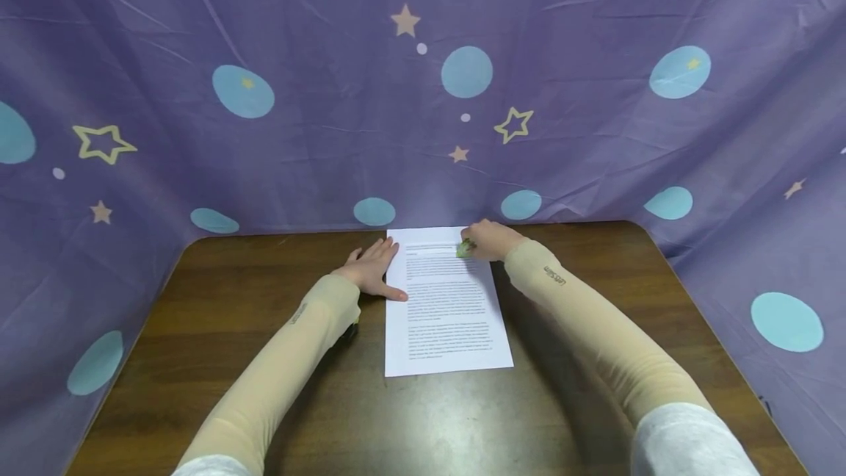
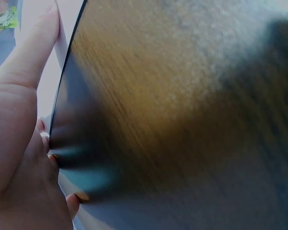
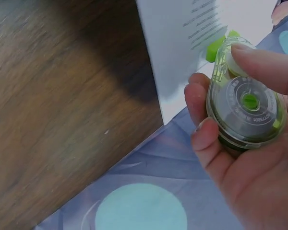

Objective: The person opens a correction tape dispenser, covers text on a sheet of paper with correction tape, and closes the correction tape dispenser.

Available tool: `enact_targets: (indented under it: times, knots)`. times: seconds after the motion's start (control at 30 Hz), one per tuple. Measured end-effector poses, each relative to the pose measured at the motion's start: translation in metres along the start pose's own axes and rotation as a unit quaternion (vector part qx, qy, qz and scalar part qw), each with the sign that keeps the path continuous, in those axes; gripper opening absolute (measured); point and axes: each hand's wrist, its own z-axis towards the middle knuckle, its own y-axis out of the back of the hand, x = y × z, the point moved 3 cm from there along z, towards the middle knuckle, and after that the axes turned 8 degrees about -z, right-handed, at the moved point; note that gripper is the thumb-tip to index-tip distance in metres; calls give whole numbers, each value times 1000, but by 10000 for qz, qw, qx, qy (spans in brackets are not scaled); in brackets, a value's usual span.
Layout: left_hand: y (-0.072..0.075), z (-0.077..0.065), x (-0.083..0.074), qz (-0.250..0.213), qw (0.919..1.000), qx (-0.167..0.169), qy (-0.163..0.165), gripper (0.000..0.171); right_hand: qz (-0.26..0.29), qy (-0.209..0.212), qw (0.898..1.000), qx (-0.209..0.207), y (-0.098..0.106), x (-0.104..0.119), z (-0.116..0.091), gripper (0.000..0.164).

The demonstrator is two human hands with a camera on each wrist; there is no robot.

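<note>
A white printed sheet of paper (image 1: 449, 307) lies on the wooden table, its far end by the curtain. My right hand (image 1: 492, 239) grips a correction tape dispenser (image 3: 247, 103) with a clear case and green parts, thumb on one side and fingers curled round the other. In the head view only the green end of the dispenser shows, at the upper right lines of text. My left hand (image 1: 371, 270) rests with spread fingers at the sheet's left edge, the thumb lying on the paper. The left wrist view shows that thumb (image 2: 38, 43) over the sheet.
The brown wooden table (image 1: 277, 388) has rounded far corners. A purple curtain (image 1: 330, 131) with stars and blue spots hangs right behind its far edge and along both sides. Beige sleeves (image 1: 581, 314) cover both forearms.
</note>
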Motion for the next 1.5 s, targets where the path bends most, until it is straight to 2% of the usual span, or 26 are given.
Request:
enact_targets:
  times: [0.37,0.73,1.0,1.23,1.5]
  knots:
    - [5,-4,-8,-23,9999,-80,-115,116,166,173,9996,-133,-2,6,4,4]
    - [11,-5,-8,77,9999,-78,-107,116,168,36,9998,103,9,15,6,6]
    - [7,0,-2,-20,9999,-90,-110,117,-363,-78,9993,-9,13,22,12,10]
    - [0,1,1,-112,9999,-44,-56,117,-278,-174,9994,95,6,21,13,12]
    - [-1,0,0,-151,9998,-65,-77,118,-116,-179,9997,106,4,15,8,21]
